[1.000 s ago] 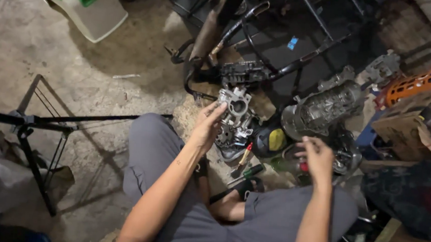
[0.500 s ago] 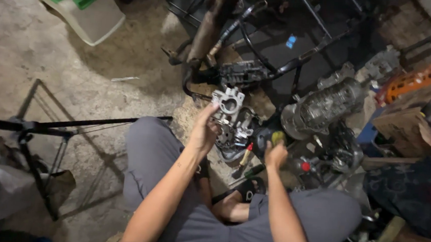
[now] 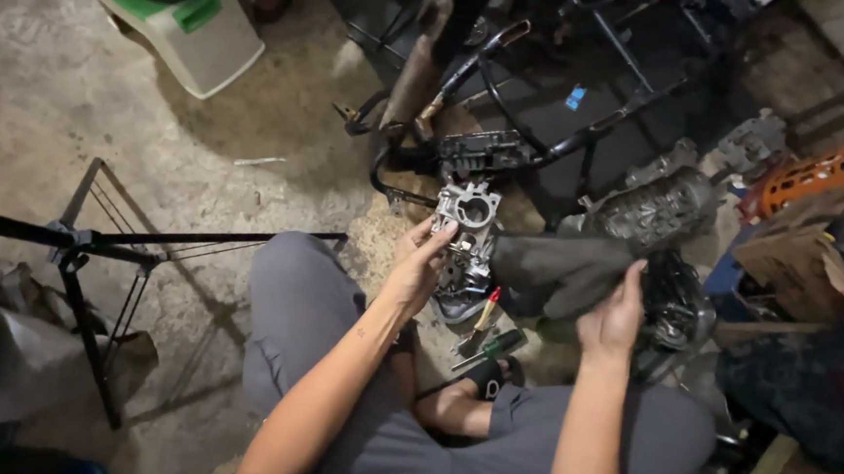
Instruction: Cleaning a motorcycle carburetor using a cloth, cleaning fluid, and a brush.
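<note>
A seated person on a rough concrete floor works among black frame tubing at twelve o'clock and a finned engine casing at two. The right hand is clenched on a soft dark rag; the left hand clamps a bright cast-metal carburetor at centre. Steadying the casting firmly should help wiping. Screwdrivers lie below.
</note>
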